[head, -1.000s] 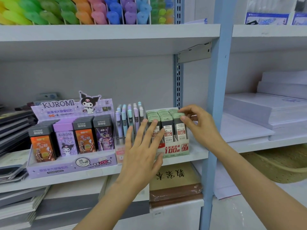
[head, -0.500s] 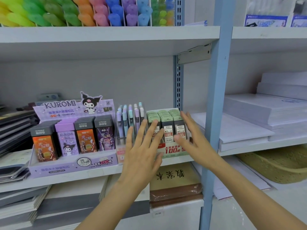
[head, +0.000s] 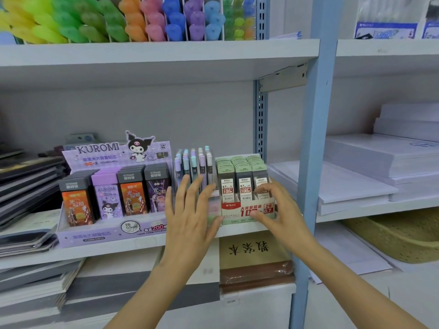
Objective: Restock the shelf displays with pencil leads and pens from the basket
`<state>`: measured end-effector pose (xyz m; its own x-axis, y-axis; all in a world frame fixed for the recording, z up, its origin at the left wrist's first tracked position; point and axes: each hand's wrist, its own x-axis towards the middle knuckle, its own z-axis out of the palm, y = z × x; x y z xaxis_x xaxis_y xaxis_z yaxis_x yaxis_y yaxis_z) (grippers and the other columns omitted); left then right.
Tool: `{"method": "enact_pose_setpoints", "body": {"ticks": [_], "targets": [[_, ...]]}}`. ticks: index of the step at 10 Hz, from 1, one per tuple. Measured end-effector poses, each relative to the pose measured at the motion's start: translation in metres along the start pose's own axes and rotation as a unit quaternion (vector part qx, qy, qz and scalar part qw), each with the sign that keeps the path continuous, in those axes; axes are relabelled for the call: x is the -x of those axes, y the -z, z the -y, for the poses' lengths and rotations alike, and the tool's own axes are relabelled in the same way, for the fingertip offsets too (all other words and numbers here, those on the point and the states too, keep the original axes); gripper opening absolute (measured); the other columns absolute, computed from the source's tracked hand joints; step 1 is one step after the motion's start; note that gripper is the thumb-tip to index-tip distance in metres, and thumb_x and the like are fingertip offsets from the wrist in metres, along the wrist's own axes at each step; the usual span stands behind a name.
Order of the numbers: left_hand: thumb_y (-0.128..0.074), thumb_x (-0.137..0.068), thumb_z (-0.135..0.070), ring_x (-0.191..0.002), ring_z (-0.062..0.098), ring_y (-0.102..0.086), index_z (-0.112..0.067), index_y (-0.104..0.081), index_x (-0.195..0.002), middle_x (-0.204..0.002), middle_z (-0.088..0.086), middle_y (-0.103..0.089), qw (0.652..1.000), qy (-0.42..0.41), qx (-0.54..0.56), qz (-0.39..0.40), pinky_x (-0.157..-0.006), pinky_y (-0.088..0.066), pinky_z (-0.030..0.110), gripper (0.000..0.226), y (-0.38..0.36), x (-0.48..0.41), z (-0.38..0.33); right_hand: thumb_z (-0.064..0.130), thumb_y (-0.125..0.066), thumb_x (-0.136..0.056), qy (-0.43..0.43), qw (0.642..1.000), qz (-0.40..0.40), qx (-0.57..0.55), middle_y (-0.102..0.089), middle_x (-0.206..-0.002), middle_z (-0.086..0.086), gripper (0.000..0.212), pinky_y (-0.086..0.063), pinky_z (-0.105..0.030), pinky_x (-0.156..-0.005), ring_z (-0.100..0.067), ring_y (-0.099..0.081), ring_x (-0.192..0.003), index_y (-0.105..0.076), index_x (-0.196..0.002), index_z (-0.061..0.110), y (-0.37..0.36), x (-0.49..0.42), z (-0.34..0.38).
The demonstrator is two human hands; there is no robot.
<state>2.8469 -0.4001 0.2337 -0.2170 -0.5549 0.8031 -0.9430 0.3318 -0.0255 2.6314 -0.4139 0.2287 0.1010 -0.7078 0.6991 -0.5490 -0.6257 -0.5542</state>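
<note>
The middle shelf (head: 107, 251) carries three displays side by side along its front edge. At the right end, just beside the blue upright (head: 313, 150), a red and green lead box (head: 240, 207) is stood, filled with three rows of green-capped lead cases (head: 242, 172). The front right corner of this lead box is grasped by the right hand (head: 282, 210): the thumb is pressed on the printed front panel and the curled fingers are hooked over the panel's top edge. Just beside the lead box, on its left, a clear pen box (head: 213, 205) is stood, packed with upright pastel pens (head: 193, 160). The left hand (head: 190, 222) is held released, its straight, spread fingers laid against the front of the pen box; nothing is gripped by it. Further left, a purple box (head: 114, 231) of lead cases is placed, its front at the shelf edge. Stacked notebooks (head: 26, 184) are kept at the shelf's left end. A woven basket (head: 392, 243) is set on the lower shelf to the right of the upright, well apart from both hands, below stacks of white paper (head: 370, 157). Coloured markers (head: 99, 24) are lined on the top shelf.
</note>
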Motion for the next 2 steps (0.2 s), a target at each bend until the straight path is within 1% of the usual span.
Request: {"method": "enact_pose_setpoints", "body": {"ticks": [1, 2], "targets": [[-0.066, -0.084, -0.044, -0.147, 0.031, -0.016, -0.019, -0.028, -0.147, -0.157, 0.012, -0.028, 1.000, -0.007, -0.023, -0.011, -0.115, -0.018, 0.061, 0.078, -0.002, 0.000, 0.000, 0.018, -0.072, -0.084, -0.011, 1.000, 0.014, 0.002, -0.048, -0.131, 0.013, 0.051, -0.045, -0.011, -0.092, 0.009, -0.044, -0.115, -0.042, -0.120, 0.038, 0.002, 0.001, 0.003], [-0.049, -0.091, -0.052, -0.149, 0.031, -0.008, -0.020, -0.017, -0.153, -0.162, 0.012, -0.012, 0.999, -0.004, 0.007, -0.034, -0.117, -0.010, 0.059, 0.077, 0.005, 0.012, 0.000, 0.028, -0.071, -0.085, -0.030, 0.999, 0.018, -0.002, -0.028, -0.152, 0.018, 0.068, -0.033, -0.024, -0.109, 0.016, -0.026, -0.131, -0.028, -0.133, 0.049, 0.013, 0.004, 0.014]]}}
